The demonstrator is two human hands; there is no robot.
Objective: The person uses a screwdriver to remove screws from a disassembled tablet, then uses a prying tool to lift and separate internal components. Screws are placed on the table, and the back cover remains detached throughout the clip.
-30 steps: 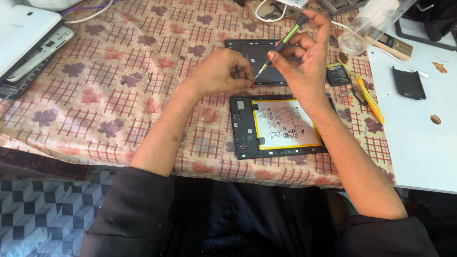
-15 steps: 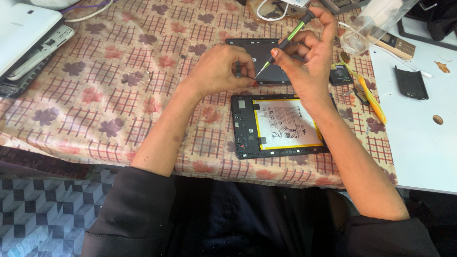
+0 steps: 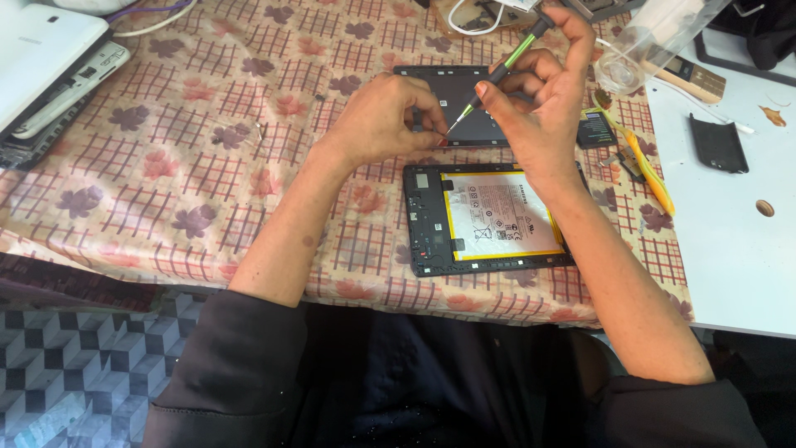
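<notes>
- I see my right hand (image 3: 539,104) raised over the table, fingers wrapped around a thin green-handled screwdriver (image 3: 496,76), which slants down and left.
- My left hand (image 3: 390,116) is curled narrow, thumb and forefinger pinched together right at the screwdriver's tip; whether a screw sits between them I cannot tell, it is too small.
- Below both hands lies the opened tablet (image 3: 427,224), its back off, with a yellow-edged white battery (image 3: 502,217) showing inside the dark frame.
- The tablet's dark back cover (image 3: 444,87) lies flat just beyond it, partly hidden by my hands.
- Everything rests on a floral checked tablecloth (image 3: 207,149).
- A yellow tool (image 3: 647,170) lies near the cloth's right edge, and a small black cover (image 3: 717,143) lies on the white table (image 3: 738,265).
</notes>
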